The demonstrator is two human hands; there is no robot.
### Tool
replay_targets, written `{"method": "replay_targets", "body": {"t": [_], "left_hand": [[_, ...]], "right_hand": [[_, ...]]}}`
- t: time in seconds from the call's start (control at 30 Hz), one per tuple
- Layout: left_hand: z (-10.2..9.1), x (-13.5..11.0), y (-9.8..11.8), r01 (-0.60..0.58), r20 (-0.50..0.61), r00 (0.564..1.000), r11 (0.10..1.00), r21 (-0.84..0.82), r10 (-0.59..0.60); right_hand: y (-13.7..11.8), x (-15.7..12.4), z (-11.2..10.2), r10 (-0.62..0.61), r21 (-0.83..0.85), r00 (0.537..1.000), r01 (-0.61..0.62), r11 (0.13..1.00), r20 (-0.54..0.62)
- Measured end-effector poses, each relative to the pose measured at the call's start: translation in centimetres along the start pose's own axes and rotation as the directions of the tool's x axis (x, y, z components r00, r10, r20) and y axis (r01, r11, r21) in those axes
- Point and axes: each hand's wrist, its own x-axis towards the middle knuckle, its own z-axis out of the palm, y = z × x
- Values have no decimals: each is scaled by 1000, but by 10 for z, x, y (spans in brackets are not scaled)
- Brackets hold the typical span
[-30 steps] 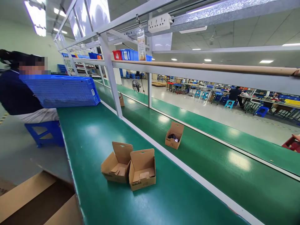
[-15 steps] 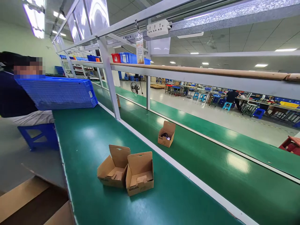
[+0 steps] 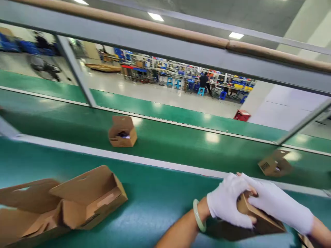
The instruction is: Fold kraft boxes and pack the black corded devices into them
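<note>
Both my hands wear white gloves and close on one small brown cardboard box [image 3: 261, 220] at the lower right, on the near green belt [image 3: 160, 199]. My left hand [image 3: 229, 201], with a pale green bangle at the wrist, grips the box's left side. My right hand [image 3: 279, 206] lies over its top flap with fingers pressed down. Two empty open boxes [image 3: 88, 198] lie at the lower left, apart from my hands.
On the far green belt [image 3: 181, 144] stand an open box with dark contents [image 3: 122, 132] and a blurred box [image 3: 275, 164] to the right. A white divider [image 3: 134, 159] separates the belts. A grey rail with a cardboard tube [image 3: 165, 31] runs overhead. Beyond lie workbenches and a seated person.
The view has swung sharply right and down. My two gloved hands have come into view holding a box. The two empty boxes now sit at the lower left; the person with the blue crate is out of sight.
</note>
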Motion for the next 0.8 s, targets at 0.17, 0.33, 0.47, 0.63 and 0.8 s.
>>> {"method": "replay_targets", "body": {"t": [0.17, 0.33, 0.47, 0.63, 0.8], "left_hand": [[-19, -6, 10, 36, -17, 999, 988, -147, -39], [-36, -7, 0, 281, -316, 843, 858, -430, -435], [-40, -10, -19, 296, -424, 604, 685, -666, -674], [-44, -12, -25, 327, -523, 521, 724, -607, -674], [-58, -12, -3, 216, -308, 902, 934, -284, -302]], "right_hand": [[-9, 4, -15, 49, -7, 996, -49, 999, 77], [-39, -13, -29, -202, -215, 946, 149, 965, -253], [-78, -9, -19, -403, -271, 915, 387, 881, -5], [-73, -8, -7, -475, -357, 867, 401, 844, -149], [-53, -15, -6, -246, -257, 925, 173, 951, -288]]}}
